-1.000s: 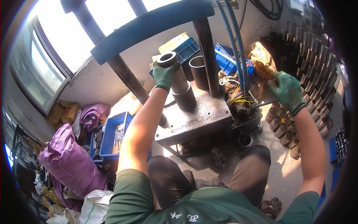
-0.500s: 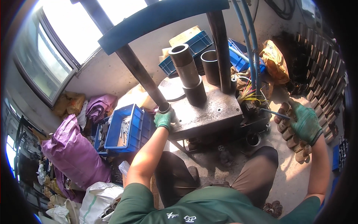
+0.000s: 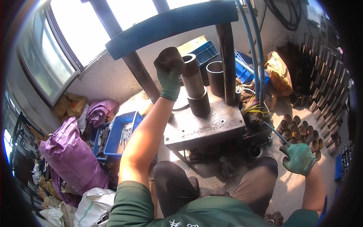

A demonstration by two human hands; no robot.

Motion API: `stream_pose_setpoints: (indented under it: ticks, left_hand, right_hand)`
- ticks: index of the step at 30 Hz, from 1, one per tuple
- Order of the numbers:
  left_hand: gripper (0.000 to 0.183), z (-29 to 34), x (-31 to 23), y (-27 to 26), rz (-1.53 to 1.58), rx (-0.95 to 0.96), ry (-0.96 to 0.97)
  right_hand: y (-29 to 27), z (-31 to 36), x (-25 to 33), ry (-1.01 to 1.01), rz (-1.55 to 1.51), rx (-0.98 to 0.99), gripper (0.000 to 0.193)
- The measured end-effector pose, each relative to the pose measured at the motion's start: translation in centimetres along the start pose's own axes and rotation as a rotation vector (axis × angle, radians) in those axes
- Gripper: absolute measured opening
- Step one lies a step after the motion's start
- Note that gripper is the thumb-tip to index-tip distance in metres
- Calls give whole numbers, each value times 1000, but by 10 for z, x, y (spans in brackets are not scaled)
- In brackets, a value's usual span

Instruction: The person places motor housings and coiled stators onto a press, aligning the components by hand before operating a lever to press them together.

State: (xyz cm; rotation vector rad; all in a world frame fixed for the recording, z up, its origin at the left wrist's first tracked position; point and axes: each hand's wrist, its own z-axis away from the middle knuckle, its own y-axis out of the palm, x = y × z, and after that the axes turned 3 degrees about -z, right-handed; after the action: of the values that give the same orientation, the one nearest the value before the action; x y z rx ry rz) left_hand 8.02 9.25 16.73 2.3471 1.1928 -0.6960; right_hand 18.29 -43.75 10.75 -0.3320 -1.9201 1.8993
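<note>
My left hand (image 3: 169, 83), in a green glove, is raised and closed around a short dark metal tube (image 3: 169, 56). It is just left of the upper end of a metal cylinder (image 3: 193, 84). That cylinder stands in a wider dark collar (image 3: 199, 105) on the steel plate of a press (image 3: 211, 126). Low on the right, my gloved right hand (image 3: 300, 159) is closed at the end of a thin blue-grey lever (image 3: 278, 134), which comes out of the machine's side. The glove partly hides the lever's tip.
A wide dark tube (image 3: 216, 78) stands behind the cylinder. Steel posts (image 3: 226, 62) carry a blue crossbeam (image 3: 174, 24) overhead. Blue crates (image 3: 117, 140) and a purple sack (image 3: 73, 159) lie left. Right are short tubes (image 3: 297, 130), stacked tubes (image 3: 325, 75) and loose wires (image 3: 254, 108).
My left hand has lifted from the plate's left corner, bringing the tube up beside the cylinder's top. My right hand and the lever's end have moved down.
</note>
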Motion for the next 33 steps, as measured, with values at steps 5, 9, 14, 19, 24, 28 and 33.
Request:
stream_pose_setpoints:
  ticks: [5, 9, 14, 19, 24, 28, 33]
  left_hand:
    - [66, -47, 44, 15, -247, -52, -190]
    - [72, -36, 51, 35, -463, 24, -275]
    - [74, -30, 37, 33, -523, 17, -249]
    - [73, -27, 34, 41, -579, 17, -271]
    - [74, -27, 35, 33, -604, -17, -221]
    - [75, -26, 35, 35, -585, -4, -232]
    - [75, -27, 34, 35, -622, -10, -227]
  right_hand:
    - [35, 25, 1, 53, -57, 15, 31]
    - [62, 48, 5, 90, -62, -72, 21]
    - [78, 49, 16, 199, -56, -189, 19]
    - [75, 53, 25, 273, -74, -281, 18]
    - [81, 49, 25, 267, -123, -341, 18]
    - [81, 51, 23, 276, -93, -355, 18]
    - [82, 51, 23, 244, -92, -387, 22]
